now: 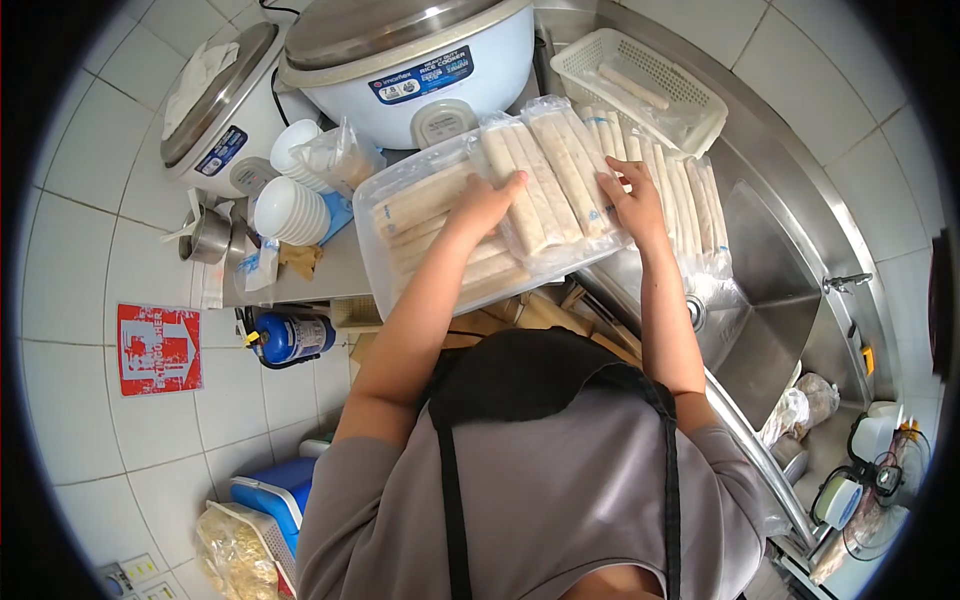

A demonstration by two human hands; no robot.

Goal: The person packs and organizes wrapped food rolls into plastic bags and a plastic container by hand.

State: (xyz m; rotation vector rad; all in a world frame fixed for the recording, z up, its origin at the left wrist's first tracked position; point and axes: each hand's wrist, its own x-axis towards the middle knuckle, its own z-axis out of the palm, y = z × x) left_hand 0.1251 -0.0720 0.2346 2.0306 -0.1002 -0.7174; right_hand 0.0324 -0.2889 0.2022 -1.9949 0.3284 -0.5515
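Note:
A clear plastic pack of long pale sticks lies tilted over the right side of a translucent plastic tub. My left hand grips its left edge, thumb on top and fingers partly hidden. My right hand holds the pack's right side, its fingers bent over the plastic. More sticks in plastic lie inside the tub under my left hand. To the right of my right hand, several similar packed sticks lie side by side over the sink edge.
Behind the tub stands a large rice cooker, with a second cooker to its left. Stacked white cups are left of the tub. A white basket sits at the back right, beside the steel sink and its tap.

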